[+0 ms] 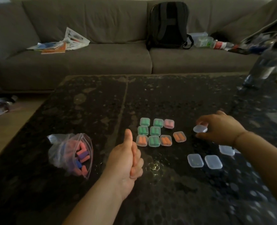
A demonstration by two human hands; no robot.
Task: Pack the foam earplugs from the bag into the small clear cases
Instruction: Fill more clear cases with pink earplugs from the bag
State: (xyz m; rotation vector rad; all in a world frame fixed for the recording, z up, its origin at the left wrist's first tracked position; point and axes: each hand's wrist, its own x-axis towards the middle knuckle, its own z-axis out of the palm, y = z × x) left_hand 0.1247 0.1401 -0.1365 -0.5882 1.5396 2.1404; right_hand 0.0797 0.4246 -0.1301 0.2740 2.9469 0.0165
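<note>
Left hand (126, 159) near centre, over the dark table (89, 111), fingers curled into a loose fist, thumb sticking up; holds nothing visible. Just left of it the bag (69, 153) lies open on the table, mouth facing right, pink, purple and blue earplugs (81, 155) inside.

Near right: two empty cases (205, 161) side by side, lids shut, on the table. A third empty one (226, 150) a bit farther right, partly hidden by the right forearm.

Right hand (220, 129) hovers farther out on the right, palm down, fingers and thumb pinching a clear case (200, 128) just above the table. Case looks empty; can't tell if its lid is open.

Between the hands, slightly farther: cluster of filled cases (155, 132) in rough rows, mostly touching. Five hold green plugs, three orange, one pink. The pink one (169, 123) sits at the far right corner of the cluster; one orange one (179, 136) sits slightly apart on the right side.

Far right table edge: clear bottle (264, 67), blurred.

Beyond the table: grey sofa (85, 62). On it, papers and a plastic bag (61, 43) left, black backpack (168, 25) upright in the centre, cluttered bottles and wrappers (215, 43) right. Floor at left has some litter (1, 104), unclear.
</note>
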